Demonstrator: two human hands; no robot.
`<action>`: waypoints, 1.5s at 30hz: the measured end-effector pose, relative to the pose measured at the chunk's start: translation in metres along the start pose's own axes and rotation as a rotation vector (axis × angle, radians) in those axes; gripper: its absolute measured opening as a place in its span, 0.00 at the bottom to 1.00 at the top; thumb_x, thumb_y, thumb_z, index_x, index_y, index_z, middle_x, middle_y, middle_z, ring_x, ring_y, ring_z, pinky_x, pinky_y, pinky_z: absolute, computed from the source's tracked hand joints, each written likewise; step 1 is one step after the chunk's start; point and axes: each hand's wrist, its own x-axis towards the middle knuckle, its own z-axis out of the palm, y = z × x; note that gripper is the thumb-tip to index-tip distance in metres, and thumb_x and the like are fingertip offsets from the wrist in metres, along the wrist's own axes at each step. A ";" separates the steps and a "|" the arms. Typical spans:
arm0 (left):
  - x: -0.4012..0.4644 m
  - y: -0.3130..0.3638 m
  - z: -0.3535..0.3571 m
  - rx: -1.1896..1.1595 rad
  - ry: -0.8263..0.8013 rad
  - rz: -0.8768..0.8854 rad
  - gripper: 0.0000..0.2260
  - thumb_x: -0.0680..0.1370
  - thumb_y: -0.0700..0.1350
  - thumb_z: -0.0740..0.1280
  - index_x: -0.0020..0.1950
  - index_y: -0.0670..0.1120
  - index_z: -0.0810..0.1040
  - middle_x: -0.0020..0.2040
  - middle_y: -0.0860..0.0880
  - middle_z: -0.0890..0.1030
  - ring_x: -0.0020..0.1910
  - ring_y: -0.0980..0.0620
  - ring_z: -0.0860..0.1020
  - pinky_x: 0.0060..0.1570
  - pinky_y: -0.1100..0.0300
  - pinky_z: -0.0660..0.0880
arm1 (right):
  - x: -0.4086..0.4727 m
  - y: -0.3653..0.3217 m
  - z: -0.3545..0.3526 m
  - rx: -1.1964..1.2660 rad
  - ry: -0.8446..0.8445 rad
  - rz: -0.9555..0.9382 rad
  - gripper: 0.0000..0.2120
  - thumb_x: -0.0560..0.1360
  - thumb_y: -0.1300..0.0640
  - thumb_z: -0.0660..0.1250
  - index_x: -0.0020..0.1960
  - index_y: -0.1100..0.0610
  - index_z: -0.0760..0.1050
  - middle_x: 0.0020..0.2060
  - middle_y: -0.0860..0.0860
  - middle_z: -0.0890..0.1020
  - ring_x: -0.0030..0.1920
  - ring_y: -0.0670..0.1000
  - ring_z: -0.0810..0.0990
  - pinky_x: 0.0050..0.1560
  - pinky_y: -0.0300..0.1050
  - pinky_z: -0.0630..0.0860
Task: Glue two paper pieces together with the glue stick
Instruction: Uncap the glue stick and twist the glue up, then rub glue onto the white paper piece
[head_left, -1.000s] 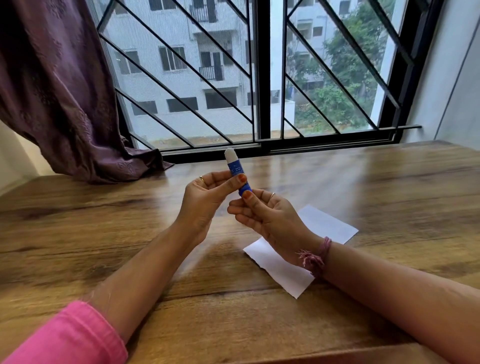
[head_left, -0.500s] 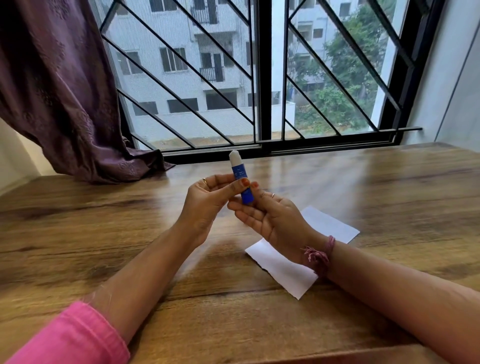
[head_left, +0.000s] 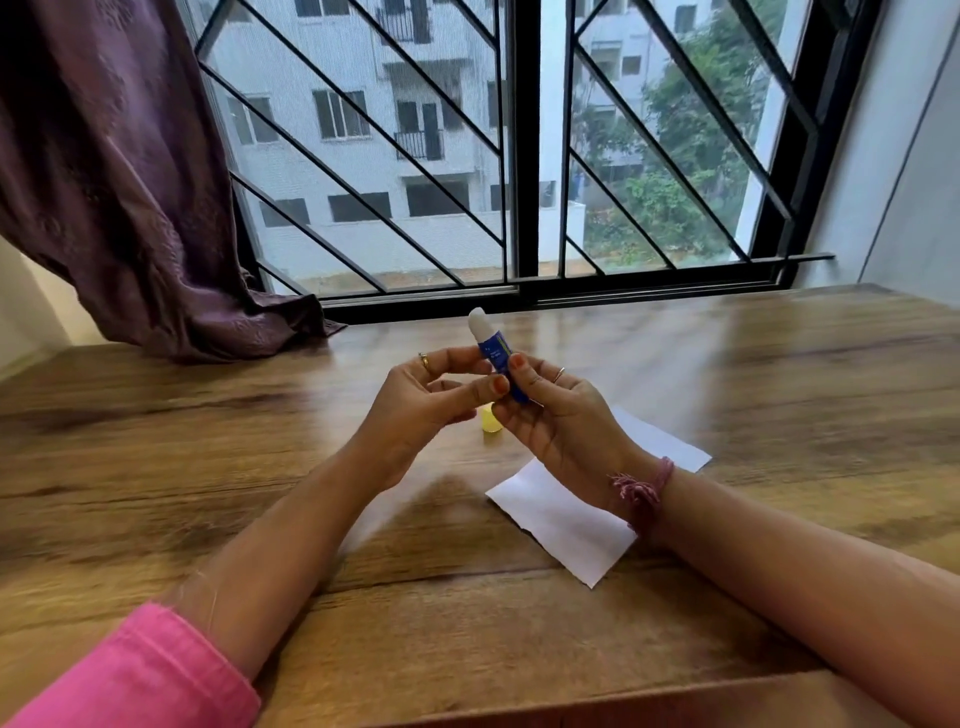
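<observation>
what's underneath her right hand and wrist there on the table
White paper lies flat on the wooden table beneath the right hand. The wrist covers its middle, so whether it is one sheet or two cannot be seen.

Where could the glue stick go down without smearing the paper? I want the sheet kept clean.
Bare wood lies left of the left hand, running to the curtain, and behind the hands up to the window frame. It is crowded under the right hand: the white paper and the yellow cap sit there.
</observation>
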 end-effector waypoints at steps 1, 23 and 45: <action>0.000 0.000 -0.002 0.041 -0.008 0.002 0.21 0.64 0.52 0.77 0.55 0.52 0.81 0.46 0.54 0.83 0.43 0.55 0.81 0.42 0.61 0.77 | 0.000 -0.001 -0.001 -0.001 0.018 -0.019 0.09 0.77 0.60 0.63 0.54 0.61 0.77 0.40 0.53 0.83 0.40 0.47 0.82 0.45 0.38 0.81; 0.002 -0.018 -0.010 0.832 -0.601 0.087 0.12 0.75 0.53 0.68 0.59 0.61 0.78 0.26 0.58 0.71 0.26 0.60 0.67 0.28 0.71 0.63 | -0.060 -0.045 -0.035 -0.301 0.240 0.059 0.08 0.74 0.60 0.65 0.47 0.61 0.81 0.40 0.57 0.84 0.40 0.55 0.85 0.40 0.47 0.82; -0.007 -0.014 0.003 0.806 -0.636 0.159 0.10 0.74 0.52 0.70 0.54 0.54 0.83 0.26 0.54 0.72 0.25 0.60 0.68 0.28 0.72 0.62 | -0.089 -0.045 -0.031 -0.634 0.111 0.180 0.08 0.61 0.56 0.73 0.38 0.59 0.84 0.29 0.52 0.79 0.28 0.46 0.76 0.35 0.42 0.81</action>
